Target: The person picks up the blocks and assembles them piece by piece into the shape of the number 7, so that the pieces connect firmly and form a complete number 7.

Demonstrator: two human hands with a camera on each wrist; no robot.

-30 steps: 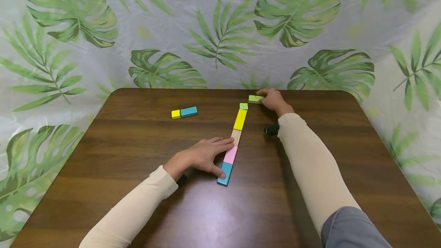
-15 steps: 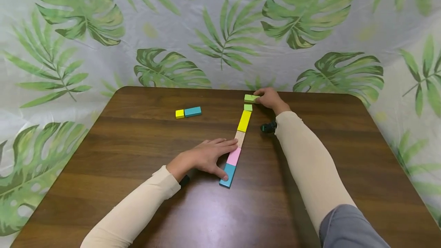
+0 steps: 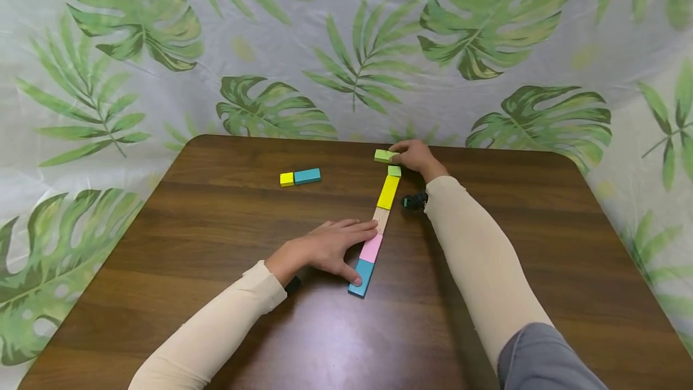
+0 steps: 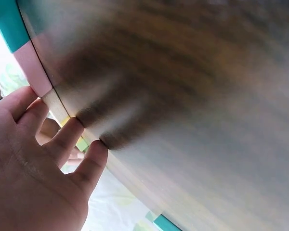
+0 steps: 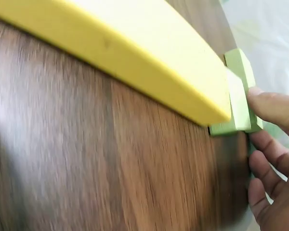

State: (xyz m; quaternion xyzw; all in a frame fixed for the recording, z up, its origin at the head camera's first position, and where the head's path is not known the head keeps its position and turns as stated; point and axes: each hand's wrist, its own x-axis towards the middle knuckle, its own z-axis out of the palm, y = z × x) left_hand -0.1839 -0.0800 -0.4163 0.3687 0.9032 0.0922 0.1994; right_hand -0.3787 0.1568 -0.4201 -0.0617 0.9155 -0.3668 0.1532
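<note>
A row of flat wooden blocks runs away from me: a teal block (image 3: 365, 268), a pink block (image 3: 371, 248), a natural wood block (image 3: 381, 219), a yellow block (image 3: 388, 191) and a small light green block (image 3: 394, 171). My left hand (image 3: 330, 248) lies along its left side, thumb on the teal block and fingertips at the pink and natural wood ones. Beyond the row's far end, my right hand (image 3: 415, 156) pinches a longer light green block (image 3: 382, 156) by its right end. In the right wrist view, this block (image 5: 241, 72) lies crosswise behind the small green one.
To the left of the row, a small yellow block (image 3: 287, 179) and another teal block (image 3: 307, 176) lie end to end on the brown wooden table (image 3: 216, 221). A leaf-print curtain (image 3: 368, 35) hangs behind the table's far edge.
My right hand has moved left with the longer light green block, from right of the row's end to just behind it. My left hand stays on the row. The head view has shifted slightly.
</note>
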